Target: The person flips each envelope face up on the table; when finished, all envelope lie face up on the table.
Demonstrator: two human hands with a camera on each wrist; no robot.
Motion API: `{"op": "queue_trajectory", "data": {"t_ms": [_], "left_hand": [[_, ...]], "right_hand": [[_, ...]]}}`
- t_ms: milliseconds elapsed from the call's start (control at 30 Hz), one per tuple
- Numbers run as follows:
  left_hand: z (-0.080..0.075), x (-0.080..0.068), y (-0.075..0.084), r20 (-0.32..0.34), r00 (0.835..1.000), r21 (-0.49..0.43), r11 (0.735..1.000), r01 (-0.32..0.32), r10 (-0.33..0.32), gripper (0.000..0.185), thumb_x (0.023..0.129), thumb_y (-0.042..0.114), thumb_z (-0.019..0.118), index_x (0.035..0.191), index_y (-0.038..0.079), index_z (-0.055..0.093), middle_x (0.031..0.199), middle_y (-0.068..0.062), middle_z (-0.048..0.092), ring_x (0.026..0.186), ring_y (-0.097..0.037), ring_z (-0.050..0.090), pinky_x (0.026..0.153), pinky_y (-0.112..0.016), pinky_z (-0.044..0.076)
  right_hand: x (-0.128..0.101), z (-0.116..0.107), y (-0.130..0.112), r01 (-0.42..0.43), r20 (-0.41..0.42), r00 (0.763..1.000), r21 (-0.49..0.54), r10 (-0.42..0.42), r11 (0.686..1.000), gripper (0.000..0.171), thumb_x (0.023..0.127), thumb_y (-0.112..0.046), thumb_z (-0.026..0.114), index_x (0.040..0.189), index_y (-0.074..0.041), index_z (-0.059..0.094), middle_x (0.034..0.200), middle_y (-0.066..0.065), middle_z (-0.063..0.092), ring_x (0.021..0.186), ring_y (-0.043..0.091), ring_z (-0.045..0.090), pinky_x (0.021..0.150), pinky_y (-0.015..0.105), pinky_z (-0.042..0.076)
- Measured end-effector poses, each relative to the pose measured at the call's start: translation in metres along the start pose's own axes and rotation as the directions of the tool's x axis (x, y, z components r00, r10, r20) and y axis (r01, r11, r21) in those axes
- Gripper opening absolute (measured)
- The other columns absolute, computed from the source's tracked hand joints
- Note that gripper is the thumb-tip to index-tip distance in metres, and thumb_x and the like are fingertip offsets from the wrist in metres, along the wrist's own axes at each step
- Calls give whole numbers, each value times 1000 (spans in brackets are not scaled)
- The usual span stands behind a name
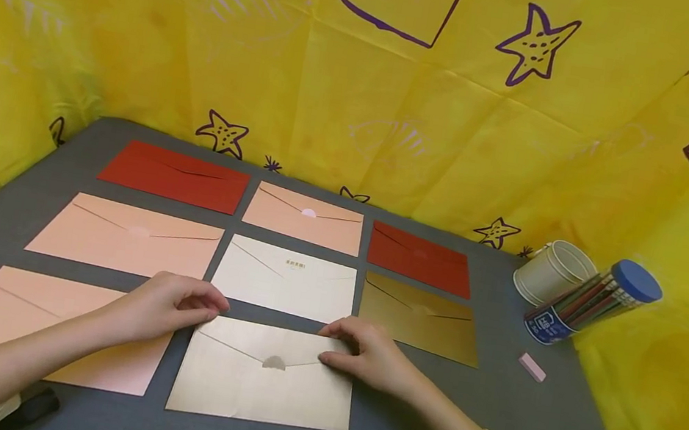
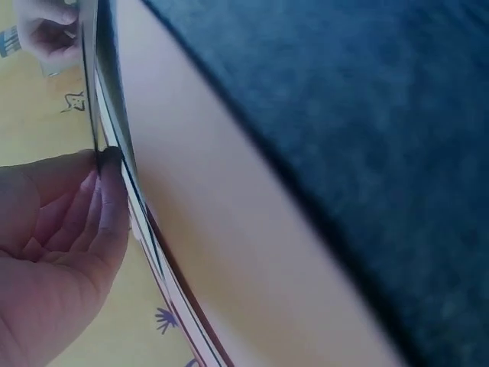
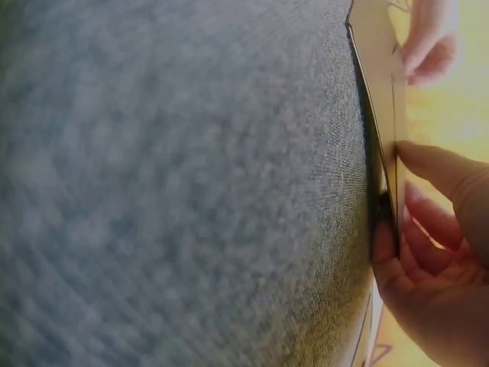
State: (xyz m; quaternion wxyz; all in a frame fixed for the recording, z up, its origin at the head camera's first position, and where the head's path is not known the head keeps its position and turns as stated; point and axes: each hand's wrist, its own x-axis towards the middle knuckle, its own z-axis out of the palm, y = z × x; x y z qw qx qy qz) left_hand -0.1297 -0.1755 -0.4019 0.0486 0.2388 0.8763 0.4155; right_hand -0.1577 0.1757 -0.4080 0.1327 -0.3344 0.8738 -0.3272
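The champagne envelope [image 1: 264,374] was laid flat on the grey table [image 1: 521,420], at the near edge in the middle, with its flap side up. Its top left corner was pinched by the left hand [image 1: 167,304], fingers curled around the edge, and its top right corner was pinched in the same way by the right hand [image 1: 366,356]. In the right wrist view the thumb [image 3: 439,172] was seen above the edge and the other fingers below it.

For this step to be done well, both corners should probably be kept level, so that the paper is not bent.

8 other envelopes were placed around it in rows. The cream envelope [image 1: 286,279] was just behind, and the large pink envelope [image 1: 22,315] was just beside on the left, so little free space was left. A white cup [image 1: 551,272], a pencil tube [image 1: 592,300] and a pink eraser [image 1: 532,366] were seen well apart on the right.
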Motion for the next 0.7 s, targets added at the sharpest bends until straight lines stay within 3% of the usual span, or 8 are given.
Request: {"op": "queue_trajectory", "data": {"t_ms": [267,700], "left_hand": [[0,-1,-3,-7,1000,11,1000,-5,5,21,86,-1,69,105,7,71,94,4,69,82,-7,64,72,-23,54],[5,-2,-5,-37,998,81,996,-48,51,25,83,-7,69,106,4,69,100,-1,69,87,-14,65,75,-26,56]], "right_hand": [[1,3,-4,-25,-32,999,-52,23,998,24,87,-27,76,108,-19,68,101,-11,64,89,10,55,80,28,47],[-1,6,-4,42,-45,998,-105,-47,994,25,85,-25,78,105,-16,66,94,-5,59,84,12,53,75,25,46]]}}
